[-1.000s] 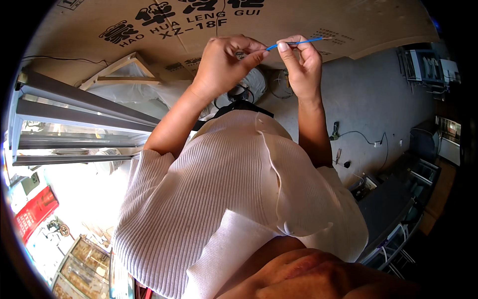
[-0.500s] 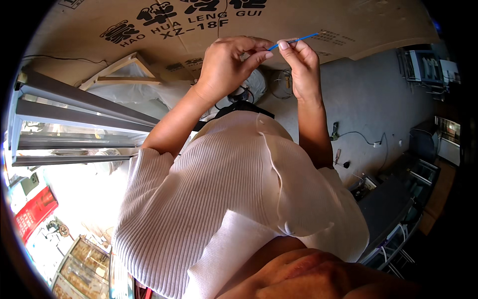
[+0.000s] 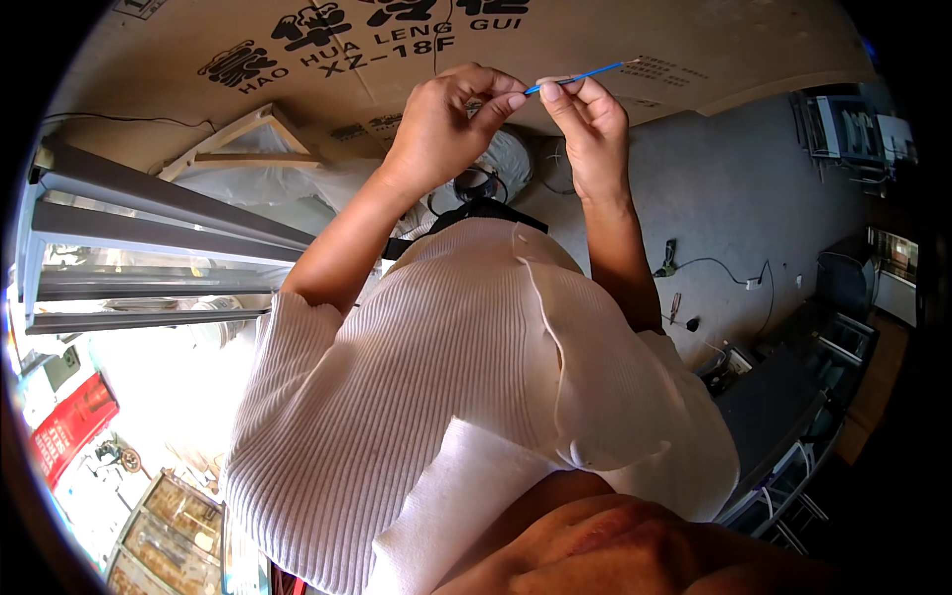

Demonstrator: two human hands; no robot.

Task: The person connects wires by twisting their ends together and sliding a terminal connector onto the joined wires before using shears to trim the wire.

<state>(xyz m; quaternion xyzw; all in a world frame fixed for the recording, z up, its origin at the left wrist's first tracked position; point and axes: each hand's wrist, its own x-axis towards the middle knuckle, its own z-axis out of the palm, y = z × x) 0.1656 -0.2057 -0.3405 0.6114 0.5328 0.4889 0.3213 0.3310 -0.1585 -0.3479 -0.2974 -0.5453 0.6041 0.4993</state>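
Observation:
A thin blue wire (image 3: 601, 71) slants up to the right between my hands, its far tip a short coppery colour. My left hand (image 3: 443, 121) pinches the wire's lower left end between thumb and fingers. Close beside it, my right hand (image 3: 595, 131) grips the wire farther along, thumb pressed over the fingers. The coloured part sticks out past the right hand, in front of a large brown cardboard box (image 3: 595, 30). My fingers cover part of the wire.
At the left are grey metal frame bars (image 3: 149, 228) and a wooden triangular frame (image 3: 248, 159). A cord with a dark plug-like end (image 3: 666, 260) lies on the grey floor at right. Dark cabinets (image 3: 773, 407) stand at the far right.
Both hands have shifted slightly left and up, carrying the blue wire with them. Their grip on it looks much the same.

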